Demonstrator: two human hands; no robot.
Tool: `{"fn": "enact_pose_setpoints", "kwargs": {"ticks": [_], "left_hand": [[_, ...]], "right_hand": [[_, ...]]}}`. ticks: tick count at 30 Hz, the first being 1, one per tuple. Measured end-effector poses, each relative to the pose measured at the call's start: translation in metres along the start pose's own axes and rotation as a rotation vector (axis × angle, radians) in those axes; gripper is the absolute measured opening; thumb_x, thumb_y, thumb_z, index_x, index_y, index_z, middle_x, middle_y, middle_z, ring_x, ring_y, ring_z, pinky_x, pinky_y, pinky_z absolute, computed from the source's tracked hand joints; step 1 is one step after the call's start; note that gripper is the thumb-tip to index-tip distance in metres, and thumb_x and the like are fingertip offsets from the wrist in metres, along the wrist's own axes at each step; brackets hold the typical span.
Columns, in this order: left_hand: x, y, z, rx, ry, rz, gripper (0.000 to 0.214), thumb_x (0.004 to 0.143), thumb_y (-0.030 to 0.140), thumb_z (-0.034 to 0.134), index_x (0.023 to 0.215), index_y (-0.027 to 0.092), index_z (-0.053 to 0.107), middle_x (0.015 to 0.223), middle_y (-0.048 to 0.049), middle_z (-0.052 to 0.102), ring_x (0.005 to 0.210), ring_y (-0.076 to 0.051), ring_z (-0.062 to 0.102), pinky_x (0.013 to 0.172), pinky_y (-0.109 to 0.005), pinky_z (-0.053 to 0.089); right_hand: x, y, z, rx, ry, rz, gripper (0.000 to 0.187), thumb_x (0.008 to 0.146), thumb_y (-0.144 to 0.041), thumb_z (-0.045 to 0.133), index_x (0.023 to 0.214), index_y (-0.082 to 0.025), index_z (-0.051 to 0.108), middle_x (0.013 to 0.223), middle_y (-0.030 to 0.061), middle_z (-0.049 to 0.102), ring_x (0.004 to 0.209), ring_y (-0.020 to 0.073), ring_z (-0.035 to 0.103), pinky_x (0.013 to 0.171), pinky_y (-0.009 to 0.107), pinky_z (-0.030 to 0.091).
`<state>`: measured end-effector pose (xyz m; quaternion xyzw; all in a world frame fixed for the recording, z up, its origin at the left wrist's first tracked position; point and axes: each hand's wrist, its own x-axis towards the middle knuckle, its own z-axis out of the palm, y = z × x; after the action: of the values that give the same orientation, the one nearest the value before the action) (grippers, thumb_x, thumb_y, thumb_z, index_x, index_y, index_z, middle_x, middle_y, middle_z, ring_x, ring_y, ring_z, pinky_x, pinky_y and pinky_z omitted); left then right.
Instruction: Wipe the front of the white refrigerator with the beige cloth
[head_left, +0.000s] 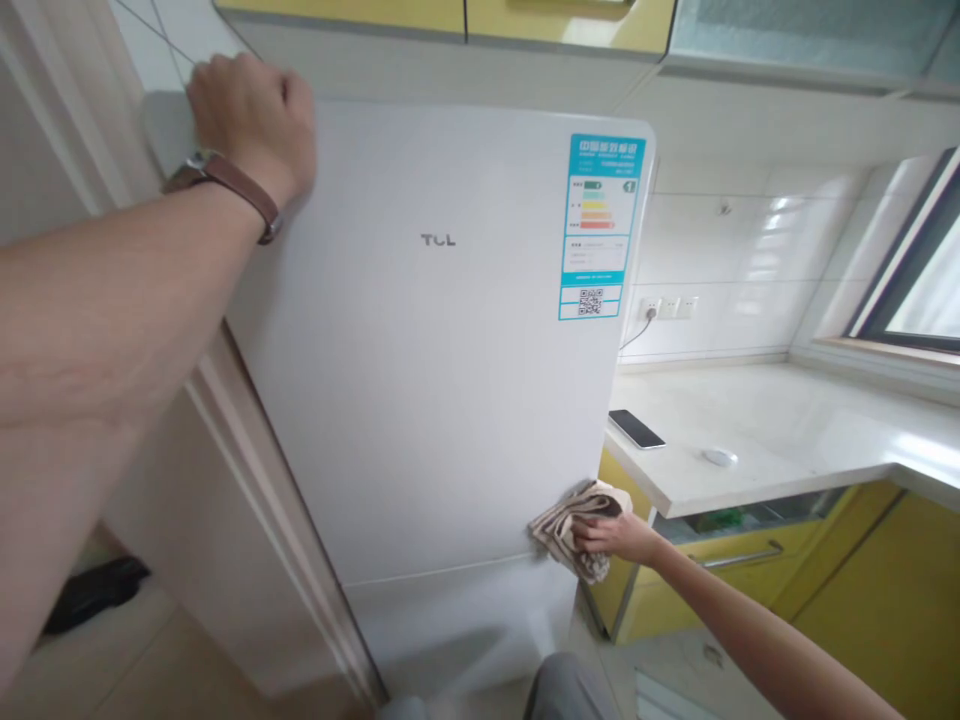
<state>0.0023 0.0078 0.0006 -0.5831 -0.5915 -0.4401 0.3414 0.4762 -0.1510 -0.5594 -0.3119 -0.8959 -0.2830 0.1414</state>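
A white refrigerator point(420, 400) with a TCL logo fills the middle of the head view. My left hand point(251, 120), with a brown watch strap on its wrist, is closed at the upper left corner of the refrigerator. Its fingertips are hidden behind the knuckles. Low on the right, my right hand point(611, 538) grips a bunched, striped beige and brown cloth point(574, 520). The cloth lies against the right edge of the refrigerator door, just above the seam to the lower door. An energy label point(602, 228) is stuck near the top right of the door.
To the right runs a white countertop point(780, 420) carrying a phone point(637, 429) and a small white oval object point(720, 457). Beneath it is a yellow drawer point(735, 560), partly open. A plug sits in the wall sockets point(670, 308). Yellow cabinets point(570, 22) hang overhead.
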Motion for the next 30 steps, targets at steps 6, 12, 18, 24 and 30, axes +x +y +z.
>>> {"fn": "enact_pose_setpoints", "kwargs": {"ticks": [6, 12, 18, 24, 30], "left_hand": [[0.000, 0.002, -0.001, -0.047, 0.020, -0.004, 0.073, 0.100, 0.034, 0.020, 0.135, -0.006, 0.069, 0.134, -0.0242, 0.068, 0.133, -0.039, 0.060, 0.111, -0.054, 0.045], [-0.002, 0.000, -0.001, -0.197, 0.015, 0.013, 0.068, 0.103, 0.036, 0.024, 0.130, -0.003, 0.073, 0.133, -0.0278, 0.068, 0.128, -0.038, 0.061, 0.111, -0.053, 0.035], [0.001, -0.006, 0.000, -0.308, -0.016, 0.040, 0.066, 0.106, 0.045, 0.027, 0.124, 0.005, 0.076, 0.128, -0.0238, 0.071, 0.126, -0.034, 0.058, 0.112, -0.049, 0.029], [0.002, -0.005, -0.003, -0.266, -0.057, 0.074, 0.062, 0.108, 0.038, 0.022, 0.121, 0.007, 0.075, 0.123, -0.0196, 0.072, 0.120, -0.030, 0.057, 0.113, -0.049, 0.027], [0.000, -0.003, -0.006, -0.241, -0.053, 0.082, 0.061, 0.108, 0.035, 0.023, 0.120, 0.009, 0.076, 0.123, -0.0184, 0.072, 0.121, -0.031, 0.060, 0.111, -0.048, 0.029]], "right_hand": [[0.043, 0.073, -0.076, -0.199, -0.042, 0.178, 0.050, 0.095, -0.008, 0.050, 0.128, -0.040, 0.070, 0.141, 0.0024, 0.069, 0.134, 0.0247, 0.061, 0.098, 0.050, 0.048], [0.169, 0.165, -0.205, -0.381, 0.186, 0.511, 0.060, 0.093, -0.037, 0.059, 0.151, -0.021, 0.057, 0.165, 0.0212, 0.040, 0.155, 0.0436, 0.031, 0.107, 0.067, 0.034], [0.340, 0.194, -0.334, -0.418, 0.450, 0.570, 0.064, 0.096, -0.043, 0.049, 0.157, -0.024, 0.043, 0.171, 0.0133, 0.030, 0.155, 0.0393, 0.025, 0.112, 0.064, 0.033], [0.437, 0.170, -0.356, -0.441, 0.563, 0.649, 0.055, 0.099, -0.048, 0.040, 0.143, -0.020, 0.055, 0.133, 0.0155, 0.064, 0.125, 0.0375, 0.052, 0.109, 0.063, 0.032], [0.433, 0.165, -0.342, -0.482, 0.666, 0.681, 0.049, 0.098, -0.048, 0.042, 0.135, -0.020, 0.057, 0.128, 0.0154, 0.063, 0.123, 0.0370, 0.050, 0.105, 0.059, 0.034]]}}
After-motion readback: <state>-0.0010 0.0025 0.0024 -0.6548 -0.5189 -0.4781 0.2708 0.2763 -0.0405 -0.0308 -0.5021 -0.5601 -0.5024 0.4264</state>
